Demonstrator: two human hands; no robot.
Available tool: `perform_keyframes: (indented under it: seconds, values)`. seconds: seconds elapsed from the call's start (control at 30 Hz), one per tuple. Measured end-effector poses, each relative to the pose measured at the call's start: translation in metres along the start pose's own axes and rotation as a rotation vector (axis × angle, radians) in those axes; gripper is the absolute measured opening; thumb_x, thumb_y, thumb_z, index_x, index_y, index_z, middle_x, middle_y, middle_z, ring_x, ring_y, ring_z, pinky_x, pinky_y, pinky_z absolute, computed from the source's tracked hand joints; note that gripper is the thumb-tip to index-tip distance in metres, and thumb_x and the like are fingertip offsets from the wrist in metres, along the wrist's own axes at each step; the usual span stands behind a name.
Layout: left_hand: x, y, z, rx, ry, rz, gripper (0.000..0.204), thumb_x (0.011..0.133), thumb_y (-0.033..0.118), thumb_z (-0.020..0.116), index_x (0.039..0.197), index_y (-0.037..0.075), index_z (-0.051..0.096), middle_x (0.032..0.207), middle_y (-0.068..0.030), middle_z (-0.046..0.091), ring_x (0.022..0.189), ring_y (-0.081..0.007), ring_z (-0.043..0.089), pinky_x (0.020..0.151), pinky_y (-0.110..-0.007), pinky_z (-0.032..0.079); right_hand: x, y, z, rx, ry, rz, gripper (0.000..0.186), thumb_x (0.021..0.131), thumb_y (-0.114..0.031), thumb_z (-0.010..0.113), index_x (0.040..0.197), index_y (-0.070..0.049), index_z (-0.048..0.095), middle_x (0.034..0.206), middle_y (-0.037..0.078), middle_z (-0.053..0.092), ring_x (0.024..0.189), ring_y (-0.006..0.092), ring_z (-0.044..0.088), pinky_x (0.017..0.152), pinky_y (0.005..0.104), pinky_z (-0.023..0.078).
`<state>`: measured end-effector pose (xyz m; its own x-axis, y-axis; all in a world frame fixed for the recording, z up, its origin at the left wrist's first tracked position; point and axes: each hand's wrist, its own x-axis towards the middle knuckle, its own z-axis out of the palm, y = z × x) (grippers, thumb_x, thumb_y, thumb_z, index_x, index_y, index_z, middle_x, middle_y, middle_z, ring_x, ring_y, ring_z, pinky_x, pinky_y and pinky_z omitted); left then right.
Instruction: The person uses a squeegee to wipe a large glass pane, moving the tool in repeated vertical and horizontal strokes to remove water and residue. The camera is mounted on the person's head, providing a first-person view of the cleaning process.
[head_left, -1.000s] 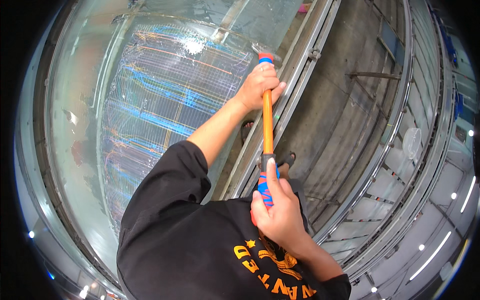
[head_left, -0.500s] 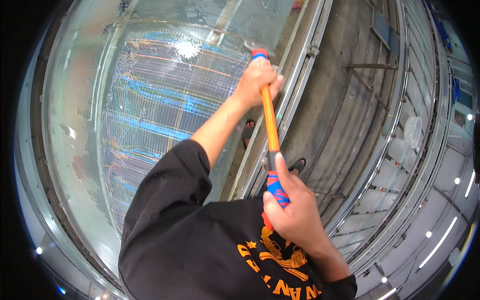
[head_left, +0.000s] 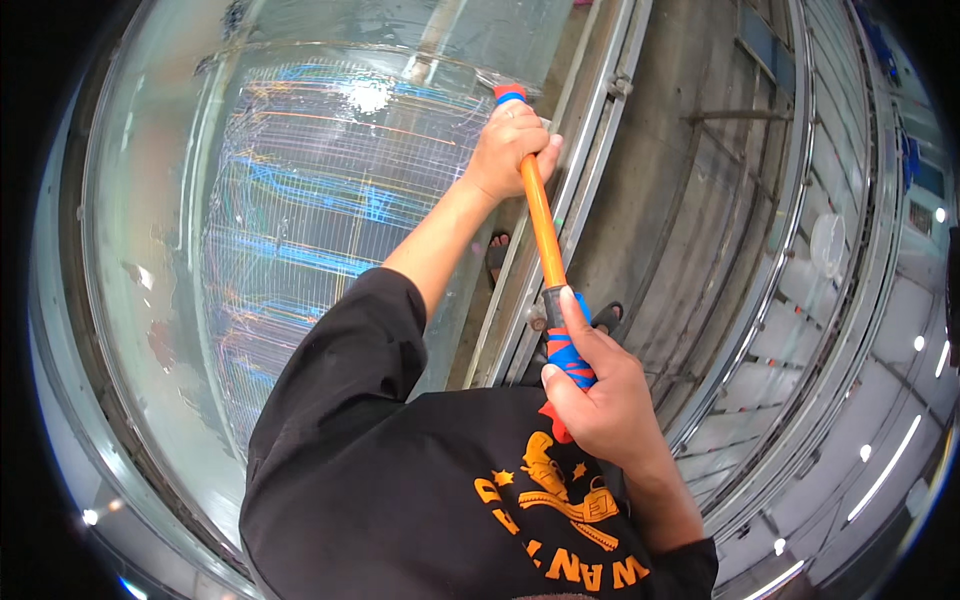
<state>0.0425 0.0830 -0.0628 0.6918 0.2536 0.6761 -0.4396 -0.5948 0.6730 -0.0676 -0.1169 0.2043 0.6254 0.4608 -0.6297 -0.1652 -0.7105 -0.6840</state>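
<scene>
Both my hands grip a long tool with an orange handle point(head_left: 541, 225), which runs diagonally away from me. My left hand point(head_left: 513, 155) is wrapped round its far part, just below a red and blue band. My right hand point(head_left: 610, 400) closes round the near grip point(head_left: 568, 355), wound in red and blue, with the thumb lying along it. Beyond my left hand, the tool's flat greyish head point(head_left: 497, 79) meets or hovers over a wet, glossy sheet point(head_left: 320, 215); I cannot tell which. Colourful thin lines and a fine grid show in this sheet.
A metal rail point(head_left: 590, 150) runs along the sheet's right edge. Past it lies a grey floor point(head_left: 670, 200) with bars across it. A sandalled foot point(head_left: 497, 252) shows beside the sheet, and another sandal point(head_left: 608, 318) right of the rail. A clear round container point(head_left: 828, 245) is farther right.
The tool and both hands have shifted slightly away from me, the head a little to the left. The near grip and my right hand have moved slightly right. Both hands keep their hold.
</scene>
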Motion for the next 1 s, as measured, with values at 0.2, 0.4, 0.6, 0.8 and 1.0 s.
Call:
perform_keyframes:
  seconds: [0.2,0.4,0.6,0.8,1.0]
  values:
    - [-0.026,0.026,-0.009,-0.047,-0.024,0.043,0.039,0.084,0.004,0.077,0.06,0.008,0.047,0.066,-0.0102,0.049,0.067,-0.0337,0.05,0.069,-0.046,0.046,-0.025,0.027,0.031,-0.075,0.046,-0.16,0.081,0.089,-0.008,0.071,0.164,-0.004,0.042,0.094,0.023,0.062,0.08,0.0364,0.069,0.076,0.0418,0.057]
    - [-0.031,0.033,-0.003,-0.07,0.007,0.022,0.038,0.083,0.003,0.076,0.059,0.008,0.047,0.064,-0.0096,0.049,0.066,-0.033,0.053,0.07,-0.046,0.047,-0.035,0.025,0.023,-0.054,-0.004,-0.125,0.077,0.091,-0.009,0.071,0.163,0.0,0.044,0.093,0.023,0.064,0.078,0.0365,0.072,0.077,0.044,0.058]
    - [-0.014,0.034,0.007,0.034,-0.001,-0.047,0.039,0.084,0.006,0.077,0.058,0.008,0.047,0.062,-0.0096,0.047,0.064,-0.0321,0.052,0.071,-0.045,0.046,-0.023,0.019,-0.037,-0.12,-0.077,-0.039,0.082,0.089,-0.017,0.078,0.163,-0.002,0.046,0.097,0.019,0.066,0.082,0.0305,0.068,0.081,0.0369,0.056]
    - [-0.021,0.079,0.016,0.102,0.01,-0.178,0.04,0.082,0.011,0.078,0.057,0.009,0.046,0.061,-0.0082,0.047,0.063,-0.0325,0.051,0.069,-0.045,0.044,-0.052,0.002,-0.119,-0.388,-0.184,-0.308,0.085,0.081,-0.015,0.088,0.157,0.0,0.053,0.129,0.025,0.067,0.112,0.0378,0.07,0.102,0.0402,0.054]
    - [0.012,0.072,0.037,0.239,-0.034,-0.297,0.044,0.089,0.029,0.078,0.058,0.01,0.053,0.062,-0.0103,0.056,0.067,-0.0355,0.061,0.07,-0.047,0.047,-0.013,-0.002,-0.192,-0.312,0.307,-0.538,0.039,0.087,-0.004,0.082,0.123,0.006,0.072,0.121,0.021,0.074,0.104,0.0289,0.074,0.094,0.0392,0.059]
